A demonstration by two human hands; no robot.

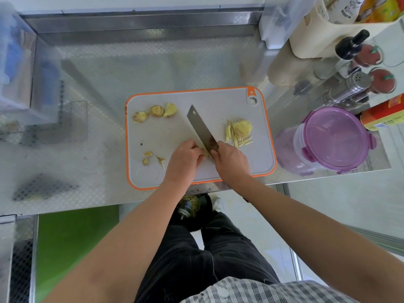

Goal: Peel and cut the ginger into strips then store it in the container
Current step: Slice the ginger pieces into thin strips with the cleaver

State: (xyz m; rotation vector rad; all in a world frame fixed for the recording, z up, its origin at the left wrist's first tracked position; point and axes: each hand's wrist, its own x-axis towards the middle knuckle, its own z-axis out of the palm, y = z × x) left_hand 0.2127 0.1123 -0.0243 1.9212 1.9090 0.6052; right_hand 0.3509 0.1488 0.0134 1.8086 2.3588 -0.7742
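Gripping a cleaver [201, 127] by its handle, the right hand [231, 160] has its fingers wrapped fully round it, and the blade slants up and to the left over the orange-rimmed cutting board [157, 136]. The left hand [185, 158] sits just beside the blade with its fingers bent down over a pale ginger piece [204, 152], holding it against the board; it looks like a thin slab, though the fingers hide most of it. To the right of the blade lies a pile of ginger strips [239, 132], fanned out with a few slivers loose at its lower edge. Three larger ginger chunks [156, 111] lie in a row near the board's far left corner, and small peel scraps [150, 158] lie near its left side, close to the left hand. The container [334, 138], clear with a purple lid on top, stands on the steel counter [98, 84] just off the board's right edge.
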